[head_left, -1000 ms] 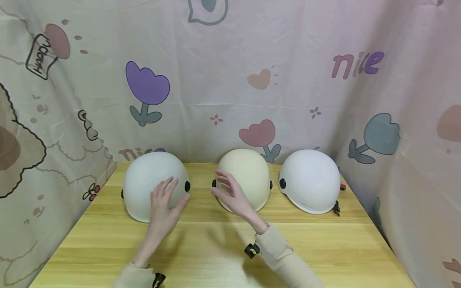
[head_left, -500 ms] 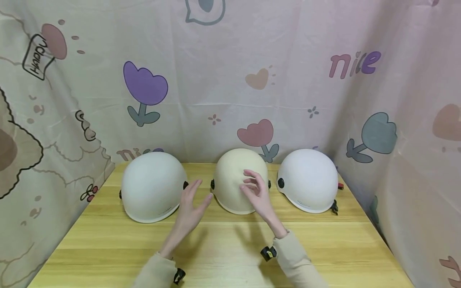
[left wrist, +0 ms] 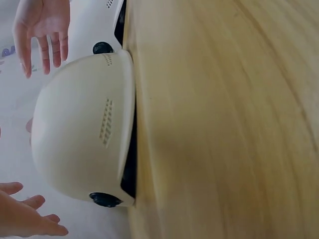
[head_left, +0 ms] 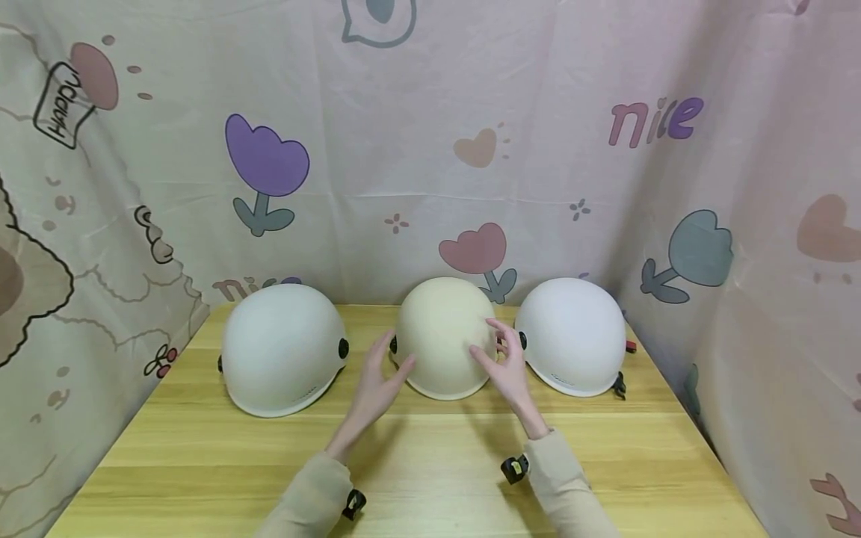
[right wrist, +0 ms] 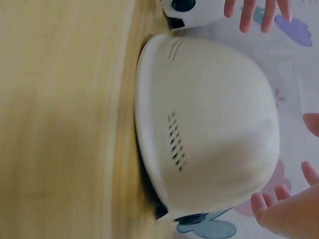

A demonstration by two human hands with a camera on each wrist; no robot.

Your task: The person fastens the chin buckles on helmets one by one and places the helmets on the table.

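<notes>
Just shifted rightward since a second ago: left hand [head_left: 375, 381], away from the front of the left white helmet [head_left: 279, 351], now near the left side of the cream helmet [head_left: 444, 336]; right hand [head_left: 507, 370], now by its right side. Probable meaning: work now centred on the cream helmet, with no hold made yet. Left hand with fingers extended and thumb well apart; right hand with fingers gently bent, wide gap to the thumb; nothing held in either. Contact of the right hand with the shell: impossible to tell. Cream helmet crown up on the far part of the desk [head_left: 430, 463], between the left white helmet and the right white helmet [head_left: 570, 336].

Shell smooth, matt, rounded like a dome, probably hard plastic, with a thicker rim, slanting rows of small vent holes [left wrist: 106, 122] and a round black fitting [left wrist: 105, 199]. Desk pale, with long wood grain; behind, softly creased cloth [head_left: 377, 149] with printed flowers.
</notes>
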